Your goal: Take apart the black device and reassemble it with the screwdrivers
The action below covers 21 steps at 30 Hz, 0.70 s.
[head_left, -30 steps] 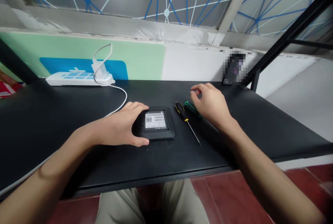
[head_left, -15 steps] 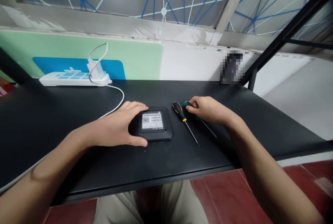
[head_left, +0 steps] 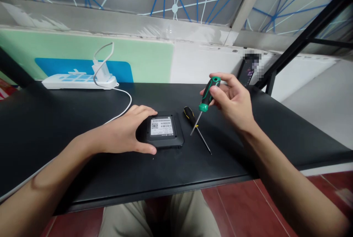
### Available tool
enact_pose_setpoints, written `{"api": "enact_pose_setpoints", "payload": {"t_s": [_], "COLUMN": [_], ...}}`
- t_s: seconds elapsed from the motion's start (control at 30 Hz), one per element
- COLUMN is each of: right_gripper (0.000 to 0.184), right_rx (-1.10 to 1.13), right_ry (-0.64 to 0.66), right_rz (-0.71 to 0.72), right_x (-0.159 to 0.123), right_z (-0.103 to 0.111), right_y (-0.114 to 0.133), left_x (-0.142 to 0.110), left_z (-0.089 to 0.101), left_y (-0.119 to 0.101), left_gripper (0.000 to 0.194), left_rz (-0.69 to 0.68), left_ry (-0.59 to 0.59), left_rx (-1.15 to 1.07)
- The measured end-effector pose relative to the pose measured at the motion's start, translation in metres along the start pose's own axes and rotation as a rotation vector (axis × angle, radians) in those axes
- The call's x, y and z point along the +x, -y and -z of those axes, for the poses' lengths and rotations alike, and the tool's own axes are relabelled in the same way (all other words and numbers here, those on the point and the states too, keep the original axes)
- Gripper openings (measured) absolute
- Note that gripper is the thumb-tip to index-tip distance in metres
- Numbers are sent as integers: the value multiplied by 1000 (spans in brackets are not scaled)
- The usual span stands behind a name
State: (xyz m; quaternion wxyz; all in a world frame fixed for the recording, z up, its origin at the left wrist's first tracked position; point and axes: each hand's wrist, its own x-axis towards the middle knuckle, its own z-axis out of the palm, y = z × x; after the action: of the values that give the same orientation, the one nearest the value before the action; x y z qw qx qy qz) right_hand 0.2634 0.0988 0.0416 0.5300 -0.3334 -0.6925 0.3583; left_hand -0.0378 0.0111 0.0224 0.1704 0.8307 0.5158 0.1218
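Observation:
A flat black device (head_left: 165,142) with a white, QR-coded label (head_left: 162,127) lies on the black table. My left hand (head_left: 121,130) spans its left side, fingertips at the back edge and thumb at the front edge, holding it there. In my right hand (head_left: 234,99) is a green-and-black screwdriver (head_left: 209,95), gripped by the handle above the table. Its shaft tilts down to the left, with the tip just right of the device. Behind that shaft, a black-and-yellow screwdriver (head_left: 204,140) rests on the table, partly covered by it.
A white power strip (head_left: 79,81) with a plugged-in charger (head_left: 101,71) stands at the back left. Its white cable (head_left: 121,112) runs forward, passing behind my left arm. A partly blurred dark phone-like object (head_left: 246,71) leans at the back right, near a black metal frame (head_left: 292,53).
My right hand has lifted the green-and-black screwdriver off the table, its tip swinging round to point down-left. My left hand and the device have stayed in place.

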Motion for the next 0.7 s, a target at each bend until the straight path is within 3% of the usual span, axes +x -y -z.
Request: {"api": "enact_pose_setpoints", "payload": {"t_s": [0.17,0.7], "right_gripper": [43,40], "right_rx": [-25,6], "right_ry": [61,-33], "right_rz": [19,81], "right_x": [-7,-4], "right_z": [-7,-8], "right_y": [4,3], "left_x": [1,1], "left_z": [-1,1], "left_y": [0,-1], "left_gripper": [91,96], "left_rz": [-8,14], "left_ry": [7,13], "left_rx": [6,6]}}
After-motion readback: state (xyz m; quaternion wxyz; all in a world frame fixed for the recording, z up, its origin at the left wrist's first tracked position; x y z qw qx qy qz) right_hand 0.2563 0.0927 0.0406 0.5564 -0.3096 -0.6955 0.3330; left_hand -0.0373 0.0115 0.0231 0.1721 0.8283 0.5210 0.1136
